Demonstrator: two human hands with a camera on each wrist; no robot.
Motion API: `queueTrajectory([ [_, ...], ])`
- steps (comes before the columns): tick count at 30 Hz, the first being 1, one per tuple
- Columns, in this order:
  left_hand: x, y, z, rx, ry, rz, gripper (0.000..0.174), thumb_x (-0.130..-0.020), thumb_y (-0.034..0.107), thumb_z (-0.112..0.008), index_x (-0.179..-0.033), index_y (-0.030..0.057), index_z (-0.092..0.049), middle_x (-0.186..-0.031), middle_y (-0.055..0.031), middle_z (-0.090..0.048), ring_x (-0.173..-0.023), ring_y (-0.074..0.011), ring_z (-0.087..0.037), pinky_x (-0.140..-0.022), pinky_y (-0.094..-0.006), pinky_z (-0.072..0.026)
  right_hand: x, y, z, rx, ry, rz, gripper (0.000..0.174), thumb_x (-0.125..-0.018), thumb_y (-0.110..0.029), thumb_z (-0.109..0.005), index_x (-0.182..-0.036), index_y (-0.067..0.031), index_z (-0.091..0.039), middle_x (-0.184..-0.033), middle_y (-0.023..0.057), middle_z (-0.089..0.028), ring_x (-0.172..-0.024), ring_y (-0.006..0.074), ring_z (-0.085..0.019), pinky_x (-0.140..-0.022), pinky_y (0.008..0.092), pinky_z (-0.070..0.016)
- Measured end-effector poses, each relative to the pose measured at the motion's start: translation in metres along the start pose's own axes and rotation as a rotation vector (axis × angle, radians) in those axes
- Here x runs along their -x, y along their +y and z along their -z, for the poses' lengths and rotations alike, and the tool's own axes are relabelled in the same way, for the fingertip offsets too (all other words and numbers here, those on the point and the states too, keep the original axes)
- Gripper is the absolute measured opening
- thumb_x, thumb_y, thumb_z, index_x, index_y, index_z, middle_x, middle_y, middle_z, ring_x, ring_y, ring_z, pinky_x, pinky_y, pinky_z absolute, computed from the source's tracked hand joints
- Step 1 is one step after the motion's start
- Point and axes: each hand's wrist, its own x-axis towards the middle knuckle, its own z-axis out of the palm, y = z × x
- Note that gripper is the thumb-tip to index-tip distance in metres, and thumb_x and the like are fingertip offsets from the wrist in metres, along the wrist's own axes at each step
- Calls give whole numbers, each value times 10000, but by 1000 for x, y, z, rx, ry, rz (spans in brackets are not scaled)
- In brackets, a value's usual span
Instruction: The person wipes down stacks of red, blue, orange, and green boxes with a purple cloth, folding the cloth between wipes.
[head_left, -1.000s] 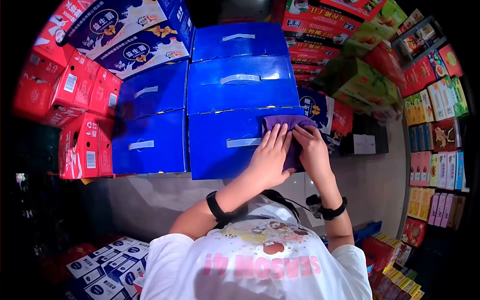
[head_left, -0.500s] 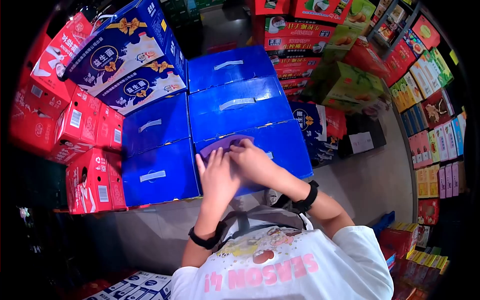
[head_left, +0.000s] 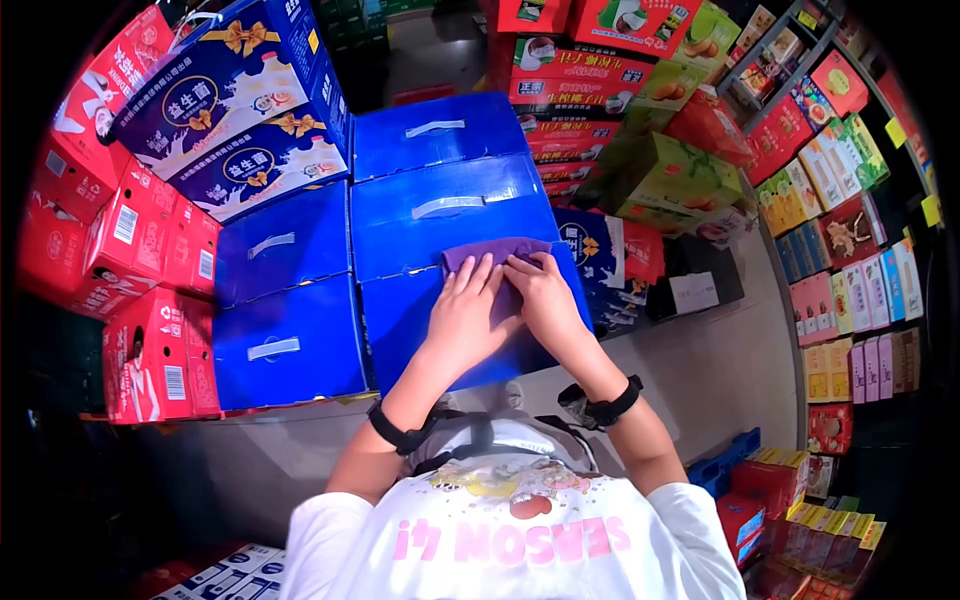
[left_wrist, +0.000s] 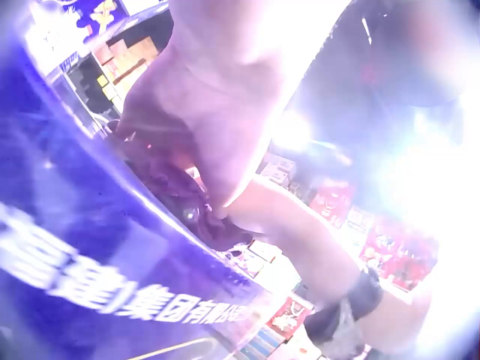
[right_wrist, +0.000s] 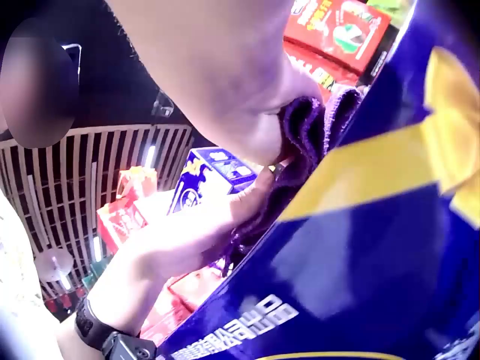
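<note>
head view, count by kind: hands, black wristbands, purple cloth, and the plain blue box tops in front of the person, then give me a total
left hand and right hand: 2
black wristbands: 2
purple cloth: 1
plain blue box tops: 5
total: 10

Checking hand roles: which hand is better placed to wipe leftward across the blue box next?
Probably the left hand: it touches the left part of the cloth, with bare box beside it; the right hand is nearer the box's right edge.
</note>
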Motion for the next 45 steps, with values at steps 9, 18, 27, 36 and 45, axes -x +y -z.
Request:
queueTrajectory([
  [9, -6, 59, -33, 70, -83, -205, 875, -684, 500, -681, -1301, -50, -393, -1385, -217, -354, -1313, -354, -301, -1083, -446, -248, 79, 33, 37, -74, 18, -188, 572, -579, 151, -477, -1116, 4, -605, -1200, 143, -572, -1043, 379, -496, -928, 396, -431],
  [18, 21, 65, -20, -161, -250, -298, 932, -633, 353, -758, -1318, -105, -321, -1402, -251, -291, -1324, -362, -268, -1095, -420, -222, 83, 13, 38, 54, -84, -132, 502, -579, 114, -534, -1069, 27, -592, -1180, 159, -566, -1075, 395, -475, -909, 391, -444],
  [27, 8, 60, -38, -417, -79, -271, 849, -665, 325, -709, -1307, -96, -345, -1382, -311, -278, -1309, -434, -254, -1089, -486, -206, 59, 37, 41, -73, -122, -23, 431, -709, 25, -559, -1140, 8, -569, -1255, 166, -522, -1201, 418, -406, -995, 421, -384],
  [36, 29, 53, -24, -98, -32, -358, 406, -758, 66, -512, -1136, -78, -528, -1226, -227, -494, -1204, -320, -433, -1007, -407, -369, 109, 13, 58, 120, -356, -80, 893, -614, -178, -776, -1390, -148, -335, -1468, 135, -233, -1358, 381, -182, -1064, 541, -211],
  [45, 9, 73, -41, -367, 35, -267, 416, -754, 73, -537, -1122, -117, -513, -1155, -268, -551, -1100, -354, -545, -914, -366, -462, 93, 27, 64, -8, -256, 12, 584, -692, -5, -628, -1257, -61, -491, -1316, 139, -471, -1236, 340, -419, -999, 377, -393],
])
